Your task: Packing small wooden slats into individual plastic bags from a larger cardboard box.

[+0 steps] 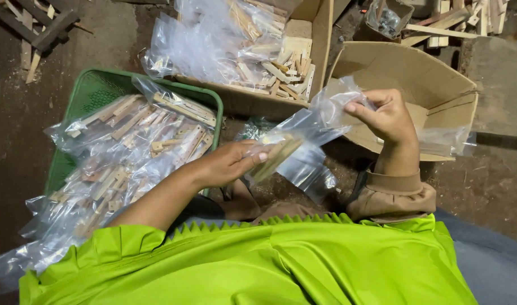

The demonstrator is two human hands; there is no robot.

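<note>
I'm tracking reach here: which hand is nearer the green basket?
Left. The left hand is just beside the green basket's right rim; the right hand is farther right, over the open cardboard box.

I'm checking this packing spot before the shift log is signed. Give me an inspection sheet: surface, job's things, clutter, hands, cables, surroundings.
Surface: dark dirt floor, no table in view.
Job's things: clear plastic bag with wooden sticks going in at its lower end.
Clutter: green basket heaped with filled bags; cardboard box of loose wooden pieces and bags; empty open cardboard box.
Hands: left hand grips the sticks at the bag; right hand pinches the bag's top edge.
Cables: nothing seen.
Surroundings: wood offcuts top left, more wooden strips top right, a small box of metal parts.
</note>
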